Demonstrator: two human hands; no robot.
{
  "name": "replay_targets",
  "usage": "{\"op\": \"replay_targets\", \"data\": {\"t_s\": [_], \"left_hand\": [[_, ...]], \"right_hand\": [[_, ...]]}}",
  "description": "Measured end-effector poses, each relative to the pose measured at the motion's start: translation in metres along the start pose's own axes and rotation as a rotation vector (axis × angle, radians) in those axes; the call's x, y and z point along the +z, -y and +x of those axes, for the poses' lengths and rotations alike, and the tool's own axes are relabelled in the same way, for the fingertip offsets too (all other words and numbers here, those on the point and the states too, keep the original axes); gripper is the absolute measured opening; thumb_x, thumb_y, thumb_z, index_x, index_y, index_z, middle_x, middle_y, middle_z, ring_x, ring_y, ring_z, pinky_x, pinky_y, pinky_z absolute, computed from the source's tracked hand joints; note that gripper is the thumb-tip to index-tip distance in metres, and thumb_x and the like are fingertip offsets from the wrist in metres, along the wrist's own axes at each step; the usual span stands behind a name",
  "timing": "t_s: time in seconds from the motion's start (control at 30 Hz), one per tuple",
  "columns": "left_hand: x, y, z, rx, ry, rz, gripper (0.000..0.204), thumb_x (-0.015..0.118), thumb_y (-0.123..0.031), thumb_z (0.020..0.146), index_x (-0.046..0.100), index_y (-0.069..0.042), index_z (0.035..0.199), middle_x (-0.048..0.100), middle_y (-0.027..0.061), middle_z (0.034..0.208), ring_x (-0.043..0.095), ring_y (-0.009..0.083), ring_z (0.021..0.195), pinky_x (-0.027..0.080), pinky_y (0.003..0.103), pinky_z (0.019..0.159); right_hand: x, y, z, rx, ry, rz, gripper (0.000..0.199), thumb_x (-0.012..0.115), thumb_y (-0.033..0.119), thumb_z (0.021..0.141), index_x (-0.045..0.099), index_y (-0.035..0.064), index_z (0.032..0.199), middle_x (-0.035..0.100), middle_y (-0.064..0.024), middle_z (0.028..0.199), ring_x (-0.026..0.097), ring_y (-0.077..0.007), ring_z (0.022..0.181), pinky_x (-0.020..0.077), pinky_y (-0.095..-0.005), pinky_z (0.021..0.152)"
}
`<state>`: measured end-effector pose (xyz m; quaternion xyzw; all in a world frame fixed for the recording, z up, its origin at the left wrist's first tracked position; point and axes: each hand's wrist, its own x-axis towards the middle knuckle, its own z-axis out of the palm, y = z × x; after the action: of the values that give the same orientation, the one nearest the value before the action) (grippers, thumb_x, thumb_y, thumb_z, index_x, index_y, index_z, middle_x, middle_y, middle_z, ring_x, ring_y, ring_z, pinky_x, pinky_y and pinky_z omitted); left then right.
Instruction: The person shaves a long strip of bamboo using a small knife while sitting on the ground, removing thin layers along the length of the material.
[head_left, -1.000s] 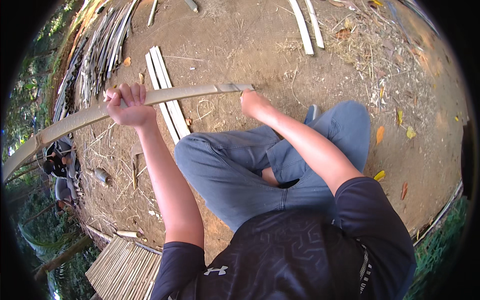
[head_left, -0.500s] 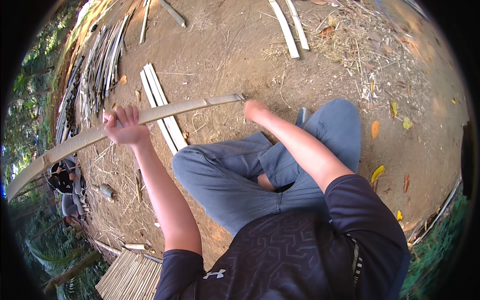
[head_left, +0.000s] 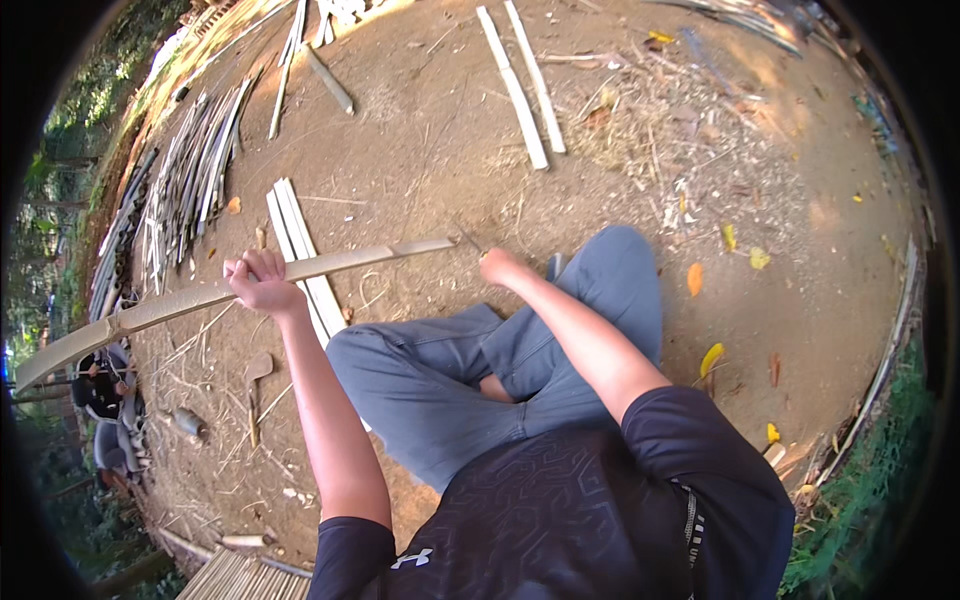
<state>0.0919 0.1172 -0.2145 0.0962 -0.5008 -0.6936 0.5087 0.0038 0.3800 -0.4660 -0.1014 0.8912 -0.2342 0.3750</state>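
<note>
My left hand point(head_left: 262, 280) is closed round a long, pale brown split bamboo strip point(head_left: 345, 262), gripping it right of its middle. The strip slants from the far left rim up to a narrow end in front of my knees. Just beyond that end, my right hand point(head_left: 503, 268) is closed on a knife, its handle mostly hidden in the fist. The knife's thin dark blade point(head_left: 467, 237) points up and left, close to the strip's tip; I cannot tell whether they touch. My crossed legs point(head_left: 430, 385) in grey trousers lie below both hands.
Pale bamboo slats point(head_left: 291, 230) lie under the strip, with two more slats point(head_left: 515, 95) farther off. A pile of thin poles point(head_left: 185, 165) lies at left. Near my left arm are an L-shaped wooden piece point(head_left: 256, 385) and a grey cylinder point(head_left: 187, 420). Shavings point(head_left: 690, 150) litter the right.
My right hand has drawn slightly left, and the knife blade now shows beyond the strip's end. My view has shifted, so the ground and strip sit lower in the picture.
</note>
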Motion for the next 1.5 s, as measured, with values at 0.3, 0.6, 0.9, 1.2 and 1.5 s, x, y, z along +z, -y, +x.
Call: {"op": "replay_targets", "data": {"t_s": [0.3, 0.6, 0.9, 1.2, 1.5], "left_hand": [[0.036, 0.003, -0.005, 0.029, -0.100, 0.076, 0.031, 0.043, -0.010, 0.090, 0.026, -0.016, 0.065, 0.023, -0.0055, 0.052, 0.022, 0.0056, 0.043, 0.015, 0.026, 0.041], [0.041, 0.008, -0.005, 0.003, 0.003, 0.017, 0.029, 0.045, -0.009, 0.091, 0.027, -0.015, 0.070, 0.025, -0.0051, 0.057, 0.023, 0.0055, 0.044, 0.019, 0.025, 0.041], [0.051, -0.004, -0.004, -0.043, 0.194, -0.068, 0.023, 0.043, -0.015, 0.096, 0.032, -0.013, 0.076, 0.029, -0.0022, 0.054, 0.026, 0.0075, 0.044, 0.022, 0.024, 0.041], [0.052, 0.023, -0.017, -0.075, 0.421, 0.088, 0.030, 0.042, -0.037, 0.095, 0.044, -0.009, 0.086, 0.050, 0.0061, 0.079, 0.051, 0.0193, 0.074, 0.042, 0.033, 0.075], [0.045, 0.038, -0.003, -0.012, 0.266, 0.352, 0.050, 0.060, -0.056, 0.093, 0.054, -0.006, 0.095, 0.052, 0.0002, 0.079, 0.057, 0.0129, 0.072, 0.045, 0.029, 0.067]], "right_hand": [[-0.071, -0.054, -0.078, -0.007, 0.093, 0.815, 0.033, 0.045, 0.043, 0.102, 0.051, 0.0113, 0.108, 0.051, 0.0002, 0.075, 0.040, -0.0071, 0.046, 0.0301, -0.0237, 0.035], [-0.076, -0.066, -0.103, -0.033, 0.146, 1.359, 0.032, 0.038, 0.043, 0.105, 0.046, 0.0124, 0.109, 0.047, 0.0001, 0.078, 0.035, -0.0059, 0.050, 0.0251, -0.0200, 0.037], [-0.073, -0.065, -0.097, -0.039, 0.146, 1.353, 0.024, 0.041, 0.036, 0.104, 0.045, 0.0120, 0.104, 0.048, -0.0014, 0.079, 0.039, -0.0073, 0.051, 0.0287, -0.0215, 0.038], [-0.073, -0.058, -0.099, -0.034, 0.160, 1.359, 0.013, 0.054, 0.026, 0.099, 0.045, 0.0159, 0.098, 0.049, -0.0004, 0.077, 0.040, -0.0060, 0.050, 0.0284, -0.0207, 0.037], [-0.073, -0.068, -0.094, -0.014, 0.177, 1.356, 0.016, 0.057, 0.030, 0.098, 0.047, 0.0165, 0.098, 0.050, 0.0002, 0.077, 0.040, -0.0068, 0.051, 0.0280, -0.0207, 0.037]]}}
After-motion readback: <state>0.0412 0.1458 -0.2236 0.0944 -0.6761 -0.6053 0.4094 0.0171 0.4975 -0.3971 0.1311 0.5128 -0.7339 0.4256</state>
